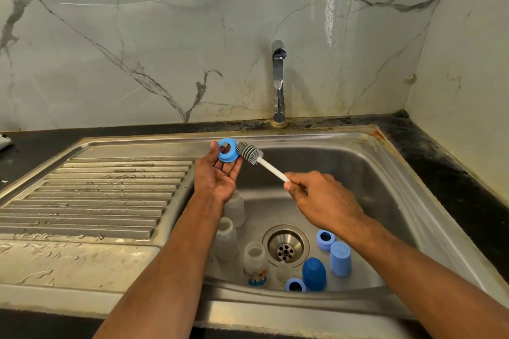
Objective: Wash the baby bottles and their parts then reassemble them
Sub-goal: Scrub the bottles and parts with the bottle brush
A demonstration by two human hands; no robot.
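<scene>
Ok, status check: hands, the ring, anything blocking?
Left hand holds blue collar ring at fingertips; right hand grips bottle brush, bristles against ring. Bottles, caps wait in sink. Tap off, nothing blocking.

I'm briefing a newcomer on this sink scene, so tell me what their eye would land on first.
First, the two hands above the steel sink basin: the left hand holds up a bright blue plastic bottle ring, and the right hand grips a white-handled grey bristle bottle brush whose head meets the ring. Next, the clear bottles and blue caps around the drain in the basin below.
</scene>
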